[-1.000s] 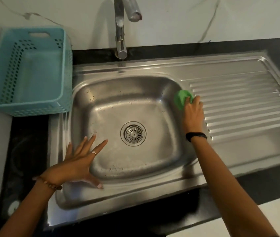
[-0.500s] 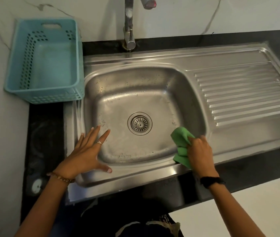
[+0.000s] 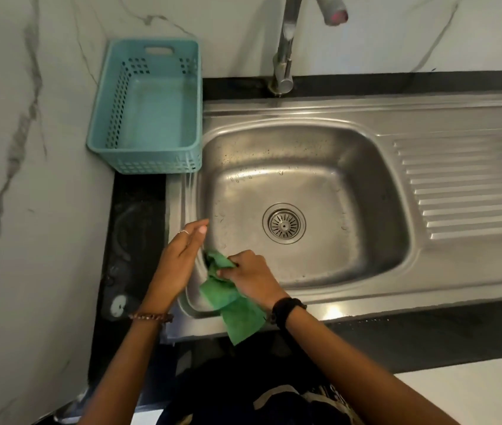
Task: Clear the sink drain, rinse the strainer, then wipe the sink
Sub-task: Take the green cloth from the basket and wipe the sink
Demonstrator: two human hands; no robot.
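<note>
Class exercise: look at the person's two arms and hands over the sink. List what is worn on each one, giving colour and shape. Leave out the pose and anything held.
Both forearms are bare, with no sleeves in view. The left hand has a thin silvery ring on one finger and a brown beaded bracelet round the wrist. The right hand shows no ring; its wrist carries a plain black band, like a watch or fitness strap.

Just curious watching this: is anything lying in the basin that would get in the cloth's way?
Nothing visible. The right hand grips the green cloth at the sink's near-left corner; only the strainer sits in the basin.
</note>
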